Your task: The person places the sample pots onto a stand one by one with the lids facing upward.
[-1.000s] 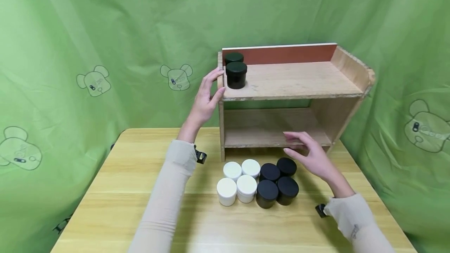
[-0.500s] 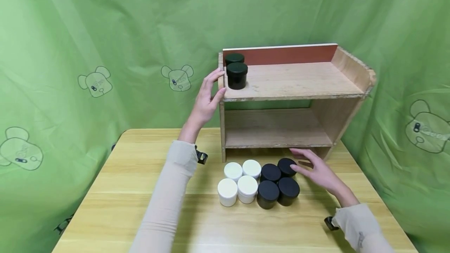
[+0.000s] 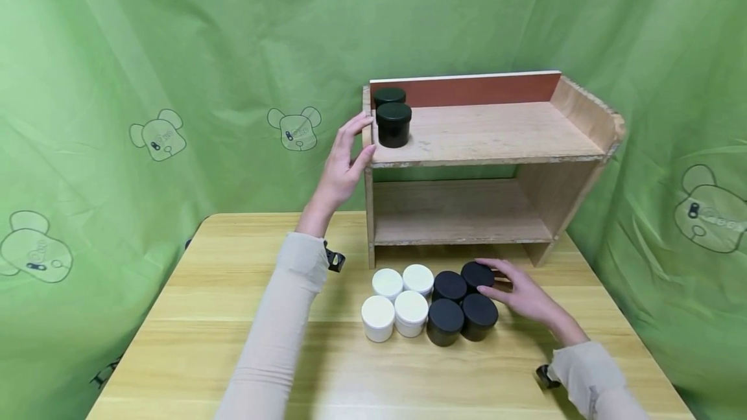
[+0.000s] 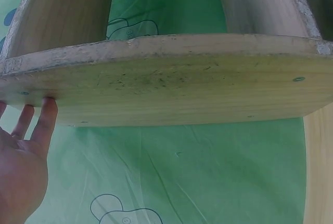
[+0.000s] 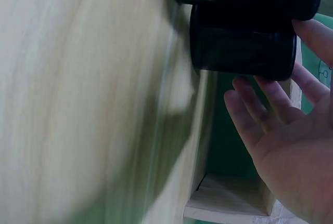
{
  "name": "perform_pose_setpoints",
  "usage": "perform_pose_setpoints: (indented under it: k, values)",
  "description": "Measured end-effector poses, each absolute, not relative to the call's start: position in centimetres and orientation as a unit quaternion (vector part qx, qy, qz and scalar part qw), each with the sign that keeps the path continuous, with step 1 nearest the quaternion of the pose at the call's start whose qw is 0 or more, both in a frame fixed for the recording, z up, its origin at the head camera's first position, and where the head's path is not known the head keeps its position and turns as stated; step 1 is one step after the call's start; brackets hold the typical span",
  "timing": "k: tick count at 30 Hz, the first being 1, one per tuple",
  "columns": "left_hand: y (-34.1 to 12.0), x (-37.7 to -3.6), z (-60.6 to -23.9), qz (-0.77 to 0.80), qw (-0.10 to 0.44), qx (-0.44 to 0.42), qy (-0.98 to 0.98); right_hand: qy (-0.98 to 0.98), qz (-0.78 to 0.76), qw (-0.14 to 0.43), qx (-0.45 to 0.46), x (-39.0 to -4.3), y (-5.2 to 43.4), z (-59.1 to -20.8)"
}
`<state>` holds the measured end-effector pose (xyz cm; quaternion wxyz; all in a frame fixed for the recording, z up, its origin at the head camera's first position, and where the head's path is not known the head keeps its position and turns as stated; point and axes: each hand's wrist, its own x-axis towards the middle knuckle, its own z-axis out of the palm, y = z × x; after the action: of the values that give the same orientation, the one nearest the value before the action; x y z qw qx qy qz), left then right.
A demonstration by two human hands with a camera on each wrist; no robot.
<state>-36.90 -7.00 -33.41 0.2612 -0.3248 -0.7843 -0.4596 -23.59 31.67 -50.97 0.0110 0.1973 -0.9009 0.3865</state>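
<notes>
My left hand (image 3: 341, 164) rests against the left side panel of a wooden shelf (image 3: 467, 162), fingers extended; in the left wrist view its fingertips touch the panel (image 4: 171, 86). At the table's front right, my right hand (image 3: 528, 293) reaches around the back right black jar (image 3: 477, 272), thumb and index finger on either side of its lid. In the right wrist view the other fingers are spread below this jar (image 5: 242, 44), not curled round it. Several black jars (image 3: 445, 317) and several white jars (image 3: 377, 316) stand in two rows. Two black jars (image 3: 393, 127) occupy the top shelf's left end.
The wooden table (image 3: 233, 316) carries the shelf at its back edge. A green curtain (image 3: 233, 50) hangs behind and at both sides. The shelf has a lower board (image 3: 455, 212) and a raised right side panel (image 3: 586, 112).
My right hand has come down from in front of the lower shelf to the back right black jar, its fingers now beside the lid. My left hand stays on the side panel.
</notes>
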Motion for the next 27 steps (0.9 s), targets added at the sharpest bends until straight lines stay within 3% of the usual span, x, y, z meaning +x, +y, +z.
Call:
perform_pose_setpoints:
  k: [27]
  values:
    - [-7.1, -36.8, -33.3, -0.46, 0.258, -0.32, -0.787, -0.902, 0.4, 0.006, 0.162, -23.7, 31.8, -50.5]
